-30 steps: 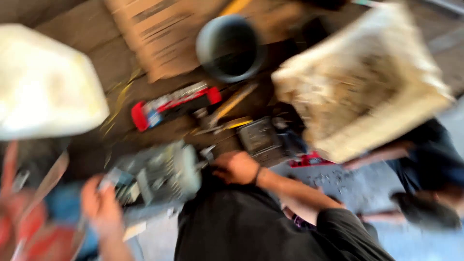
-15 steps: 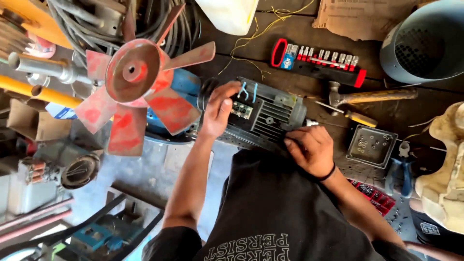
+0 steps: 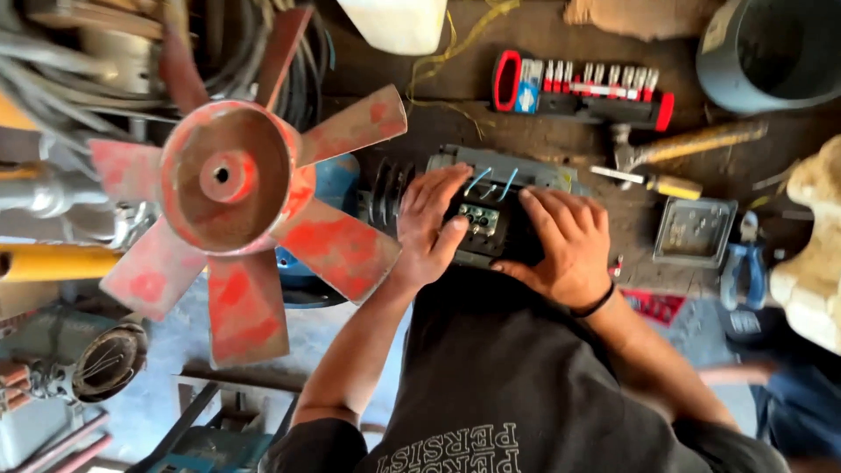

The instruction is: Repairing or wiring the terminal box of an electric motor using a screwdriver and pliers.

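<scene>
A grey electric motor lies on the dark workbench in front of me, its open terminal box facing up with blue wires. My left hand grips the motor's left side, thumb beside the terminals, next to the black ribbed pulley. My right hand, with a black band at the wrist, lies over the motor's right side, fingers spread on the housing. The lower part of the motor is hidden by my hands and dark shirt.
A large red fan impeller stands at the left, close to my left arm. Behind the motor lie a red socket set, a hammer and a screwdriver. A grey cover plate, blue pliers and a grey bucket are at the right.
My right hand has moved left from beside the motor onto its housing. My left hand has slid down to the terminal box's side. The view has drawn closer and steadied.
</scene>
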